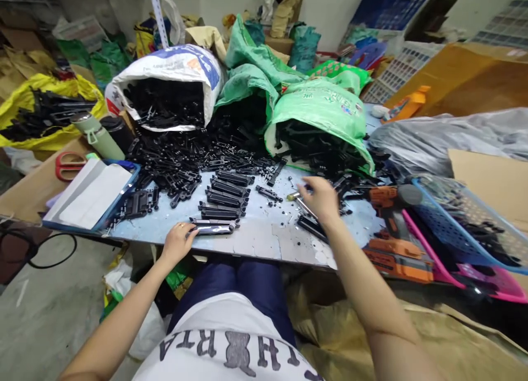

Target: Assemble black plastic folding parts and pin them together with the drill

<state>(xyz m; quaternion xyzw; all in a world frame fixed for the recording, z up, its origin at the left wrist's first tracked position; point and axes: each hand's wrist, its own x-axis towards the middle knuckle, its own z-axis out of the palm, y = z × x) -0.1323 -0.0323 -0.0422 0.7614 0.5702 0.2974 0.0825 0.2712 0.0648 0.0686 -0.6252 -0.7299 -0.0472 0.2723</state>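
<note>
My left hand [178, 242] has its fingers closed on the left end of a long black plastic part [214, 227] near the table's front edge. Behind that part, several similar black parts [226, 197] lie side by side in a row. To the right, my right hand [320, 200] is bent over the tabletop with fingers pinched together; what they hold, if anything, is unclear. A thin silvery rod [306, 208] with a yellowish end shows just below those fingers. Beside it rests another long black part [312, 227]. Small black pieces are scattered between the hands.
Loose black parts [173, 161] are heaped at the back, before a white sack [165, 67] and a green sack [322, 109]. An orange cordless drill [398, 254] and a blue basket [466, 221] stand right. Left are a clipboard with paper [88, 194], scissors [68, 166] and a bottle [99, 136].
</note>
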